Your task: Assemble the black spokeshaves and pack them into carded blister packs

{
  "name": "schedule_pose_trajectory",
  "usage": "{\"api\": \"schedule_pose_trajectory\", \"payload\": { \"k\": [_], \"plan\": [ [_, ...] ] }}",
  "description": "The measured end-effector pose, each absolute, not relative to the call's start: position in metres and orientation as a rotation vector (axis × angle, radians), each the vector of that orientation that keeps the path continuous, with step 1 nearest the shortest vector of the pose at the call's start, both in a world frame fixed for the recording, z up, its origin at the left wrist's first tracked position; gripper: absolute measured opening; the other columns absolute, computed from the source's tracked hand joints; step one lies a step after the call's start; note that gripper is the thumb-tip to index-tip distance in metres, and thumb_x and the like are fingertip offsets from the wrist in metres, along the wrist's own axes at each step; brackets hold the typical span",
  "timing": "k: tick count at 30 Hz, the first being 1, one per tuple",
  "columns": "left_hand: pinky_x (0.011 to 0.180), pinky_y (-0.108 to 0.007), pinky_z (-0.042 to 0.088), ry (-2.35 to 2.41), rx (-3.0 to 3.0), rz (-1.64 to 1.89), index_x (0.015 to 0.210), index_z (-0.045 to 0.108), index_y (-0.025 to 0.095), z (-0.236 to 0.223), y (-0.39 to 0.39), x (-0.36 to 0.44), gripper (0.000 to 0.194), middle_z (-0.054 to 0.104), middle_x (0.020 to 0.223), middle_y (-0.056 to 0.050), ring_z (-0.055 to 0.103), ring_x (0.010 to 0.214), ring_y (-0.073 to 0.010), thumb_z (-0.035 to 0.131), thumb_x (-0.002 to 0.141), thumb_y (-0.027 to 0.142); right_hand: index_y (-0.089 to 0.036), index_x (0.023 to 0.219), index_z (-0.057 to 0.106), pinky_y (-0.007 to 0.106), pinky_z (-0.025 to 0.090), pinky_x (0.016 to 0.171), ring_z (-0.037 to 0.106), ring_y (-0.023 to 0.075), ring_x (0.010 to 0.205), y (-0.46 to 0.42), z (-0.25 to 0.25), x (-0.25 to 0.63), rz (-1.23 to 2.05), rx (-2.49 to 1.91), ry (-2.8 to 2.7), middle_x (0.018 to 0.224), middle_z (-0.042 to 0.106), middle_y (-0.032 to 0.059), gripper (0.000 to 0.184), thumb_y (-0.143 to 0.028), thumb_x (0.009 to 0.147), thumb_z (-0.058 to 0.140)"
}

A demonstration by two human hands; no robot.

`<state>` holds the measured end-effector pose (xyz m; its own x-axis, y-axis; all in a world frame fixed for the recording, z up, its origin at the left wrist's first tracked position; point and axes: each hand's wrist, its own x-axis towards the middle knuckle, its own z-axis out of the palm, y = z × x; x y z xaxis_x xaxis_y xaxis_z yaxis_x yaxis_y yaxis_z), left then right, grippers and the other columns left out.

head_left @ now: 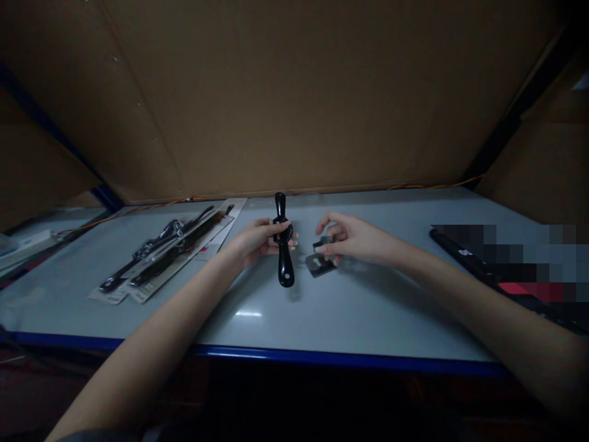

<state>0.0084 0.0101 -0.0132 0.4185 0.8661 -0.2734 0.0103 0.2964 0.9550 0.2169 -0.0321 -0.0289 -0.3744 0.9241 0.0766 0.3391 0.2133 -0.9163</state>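
Observation:
My left hand [261, 240] is closed round the middle of a black two-handled tool [283, 242], a spokeshave body, held above the grey table [350, 307] with its long axis pointing away from me. My right hand [350, 238] pinches a small dark metal piece [323, 244] between thumb and fingers. Just below that hand a flat grey metal blade [319, 264] lies on the table.
Packaged black tools on printed cards [170, 248] lie at the left of the table. A long black and red item [488, 270], partly blurred, lies at the right. Brown cardboard [294, 98] walls the back. A blue edge [322, 357] runs along the table's front.

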Motion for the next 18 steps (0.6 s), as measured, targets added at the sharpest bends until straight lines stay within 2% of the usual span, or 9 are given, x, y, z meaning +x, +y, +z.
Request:
{"api": "schedule_pose_trajectory", "payload": {
  "k": [2, 3, 5, 8, 11, 14, 18],
  "plan": [
    [0.063, -0.026, 0.055, 0.978, 1.112, 0.728, 0.088, 0.051, 0.012, -0.015, 0.011, 0.008, 0.009, 0.068, 0.082, -0.009, 0.067, 0.062, -0.0131, 0.058, 0.084, 0.015, -0.025, 0.106, 0.045, 0.023, 0.04, 0.039, 0.058, 0.0132, 0.047, -0.033, -0.026, 0.218, 1.1, -1.212, -1.793, 0.07, 0.059, -0.0025, 0.035, -0.021, 0.074, 0.057],
    [0.063, -0.026, 0.056, 0.979, 1.106, 0.739, 0.088, 0.051, 0.012, -0.016, 0.012, 0.008, 0.008, 0.068, 0.081, -0.009, 0.067, 0.062, -0.0132, 0.057, 0.085, 0.015, -0.025, 0.108, 0.046, 0.023, 0.04, 0.039, 0.059, 0.0127, 0.049, -0.032, -0.025, 0.218, 1.085, -1.247, -1.8, 0.075, 0.06, -0.0005, 0.033, -0.019, 0.076, 0.052],
    [0.065, -0.027, 0.056, 0.981, 1.1, 0.755, 0.088, 0.05, 0.012, -0.017, 0.013, 0.008, 0.007, 0.068, 0.082, -0.01, 0.067, 0.063, -0.0135, 0.056, 0.085, 0.014, -0.021, 0.099, 0.056, 0.022, 0.041, 0.043, 0.059, 0.0118, 0.057, -0.03, -0.024, 0.22, 1.004, -1.32, -1.908, 0.081, 0.059, 0.0033, 0.026, -0.013, 0.078, 0.044],
    [0.066, -0.028, 0.056, 0.976, 1.099, 0.754, 0.088, 0.049, 0.012, -0.018, 0.014, 0.007, 0.007, 0.068, 0.083, -0.011, 0.068, 0.063, -0.0143, 0.056, 0.085, 0.013, -0.017, 0.084, 0.066, 0.025, 0.045, 0.064, 0.057, 0.0143, 0.076, -0.028, -0.026, 0.221, 0.697, -1.362, -2.155, 0.084, 0.056, 0.006, 0.029, -0.007, 0.076, 0.04],
    [0.067, -0.029, 0.056, 0.961, 1.089, 0.776, 0.084, 0.049, 0.012, -0.017, 0.011, 0.008, 0.009, 0.068, 0.085, -0.011, 0.068, 0.065, -0.0155, 0.058, 0.083, 0.012, -0.019, 0.093, 0.066, 0.028, 0.044, 0.076, 0.053, 0.0161, 0.083, -0.031, -0.027, 0.221, 0.586, -1.361, -2.279, 0.092, 0.049, 0.0063, 0.021, -0.021, 0.078, 0.052],
    [0.071, -0.035, 0.056, 0.964, 1.053, 0.859, 0.08, 0.044, 0.015, -0.015, 0.007, 0.01, 0.02, 0.068, 0.088, -0.011, 0.069, 0.068, -0.0185, 0.063, 0.078, 0.007, -0.02, 0.1, 0.062, 0.029, 0.044, 0.073, 0.052, 0.016, 0.079, -0.036, -0.026, 0.219, 0.692, -1.371, -2.352, 0.098, 0.045, 0.0056, 0.04, -0.043, 0.067, 0.067],
    [0.071, -0.035, 0.057, 0.968, 1.068, 0.856, 0.087, 0.05, 0.011, -0.013, 0.003, 0.012, 0.02, 0.068, 0.086, -0.012, 0.069, 0.071, -0.0194, 0.064, 0.076, 0.003, -0.018, 0.097, 0.06, 0.028, 0.042, 0.072, 0.05, 0.0176, 0.081, -0.035, -0.026, 0.217, 0.714, -1.45, -2.353, 0.098, 0.047, 0.0064, 0.05, -0.049, 0.059, 0.072]
  ]
}}
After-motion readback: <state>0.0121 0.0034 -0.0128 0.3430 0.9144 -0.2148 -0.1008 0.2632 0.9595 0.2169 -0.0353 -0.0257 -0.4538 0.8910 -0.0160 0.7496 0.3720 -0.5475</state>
